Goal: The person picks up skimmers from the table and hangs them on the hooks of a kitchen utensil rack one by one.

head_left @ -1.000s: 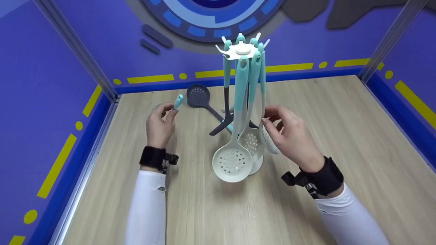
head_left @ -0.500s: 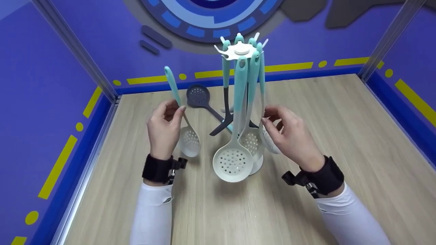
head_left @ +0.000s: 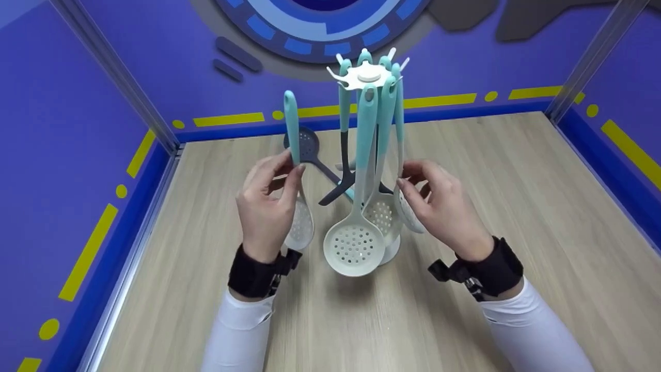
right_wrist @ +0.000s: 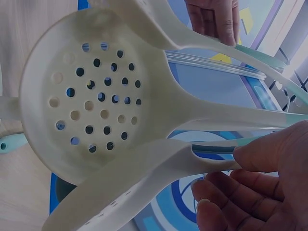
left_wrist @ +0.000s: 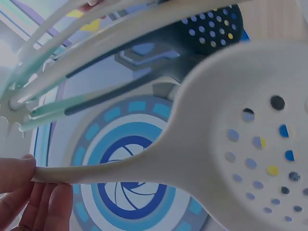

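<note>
My left hand [head_left: 266, 206] pinches a cream skimmer with a teal handle [head_left: 292, 124] and carries it upright, left of the utensil stand. Its perforated bowl [left_wrist: 216, 96] hangs down, partly behind the hand in the head view. The white stand [head_left: 368, 77] bears several teal-handled utensils on its hooks. On the stand's right side, my right hand [head_left: 446, 206] pinches the neck of a hanging cream skimmer [right_wrist: 130, 178] between thumb and fingers. Another cream skimmer [head_left: 353, 250] hangs at the front, facing me.
A dark grey skimmer [head_left: 310, 144] with a teal handle lies on the wooden table [head_left: 330, 330] behind the stand's left side. A dark utensil [head_left: 338, 190] hangs at the stand's left. Blue printed panels [head_left: 206, 93] enclose the back and sides.
My left hand has moved right, closer to the stand, and swung its skimmer upright with the bowl down. My right hand stays on the hanging skimmer's neck.
</note>
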Motion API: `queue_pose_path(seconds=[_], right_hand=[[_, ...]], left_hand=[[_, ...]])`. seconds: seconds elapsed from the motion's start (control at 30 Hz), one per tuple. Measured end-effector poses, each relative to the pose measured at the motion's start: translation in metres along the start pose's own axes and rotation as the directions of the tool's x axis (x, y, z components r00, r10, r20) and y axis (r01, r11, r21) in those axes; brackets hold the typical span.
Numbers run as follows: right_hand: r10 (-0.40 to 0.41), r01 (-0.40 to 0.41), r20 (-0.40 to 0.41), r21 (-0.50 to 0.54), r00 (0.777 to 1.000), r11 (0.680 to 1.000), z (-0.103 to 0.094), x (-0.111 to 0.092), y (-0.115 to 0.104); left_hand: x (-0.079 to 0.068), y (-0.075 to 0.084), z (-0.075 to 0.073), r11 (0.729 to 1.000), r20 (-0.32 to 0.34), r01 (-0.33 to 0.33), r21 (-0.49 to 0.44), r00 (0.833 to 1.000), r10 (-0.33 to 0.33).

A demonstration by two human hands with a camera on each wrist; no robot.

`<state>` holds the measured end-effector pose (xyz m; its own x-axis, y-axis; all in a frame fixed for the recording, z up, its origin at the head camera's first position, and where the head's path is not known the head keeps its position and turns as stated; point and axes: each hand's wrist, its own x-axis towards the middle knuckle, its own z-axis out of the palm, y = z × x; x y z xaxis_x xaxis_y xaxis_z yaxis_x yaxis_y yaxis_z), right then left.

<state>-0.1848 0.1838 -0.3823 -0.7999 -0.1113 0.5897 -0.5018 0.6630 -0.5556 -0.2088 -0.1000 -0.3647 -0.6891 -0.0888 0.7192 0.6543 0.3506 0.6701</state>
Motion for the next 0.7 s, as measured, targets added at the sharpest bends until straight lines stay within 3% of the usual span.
queue_pose_path(seconds=[0.3,0.7], right_hand=[[0.015,-0.014,0.013,-0.019,1.0,1.0,0.0,0.0,0.0],[0.007,-0.006,0.007,-0.018,1.0,1.0,0.0,0.0,0.0]], left_hand=[[-0.006,0.015,0.012,0.992,0.008,-0.122,-0.023,0.992,0.122],[-0.003,0.027,0.019,0.981,-0.034,-0.193,0.0,0.981,0.192]])
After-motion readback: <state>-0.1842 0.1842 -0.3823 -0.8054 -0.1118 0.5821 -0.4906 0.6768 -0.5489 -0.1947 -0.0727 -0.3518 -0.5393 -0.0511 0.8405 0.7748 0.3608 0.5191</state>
